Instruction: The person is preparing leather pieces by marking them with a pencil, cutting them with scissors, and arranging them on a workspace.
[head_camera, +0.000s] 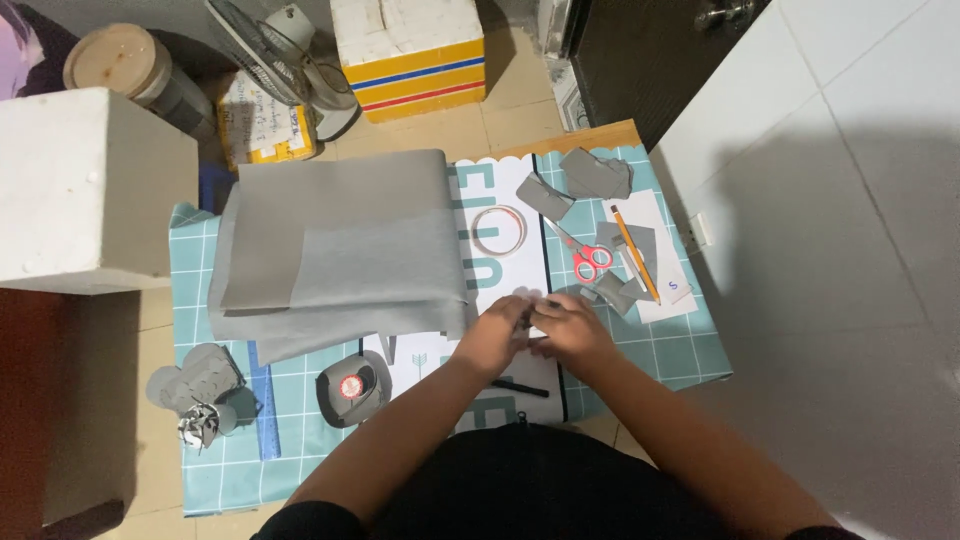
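My left hand (497, 335) and my right hand (572, 328) meet over the middle of a small table covered with a teal checked cloth (680, 345). Both pinch a small grey piece (527, 298) between their fingertips; most of it is hidden by the fingers. A black pen (520, 388) lies just below my hands. Red-handled scissors (585, 255) and a yellow pencil (634, 252) lie to the right, among grey scraps (595, 175). A tape ring (499, 231) rests above my hands.
A folded stack of grey fabric (340, 250) fills the table's left half. A grey tape dispenser (352, 388), a blue ruler (263, 400) and cut grey shapes (200, 375) sit at the front left. A white foam box (85, 185), a jar, a fan and a striped box stand around.
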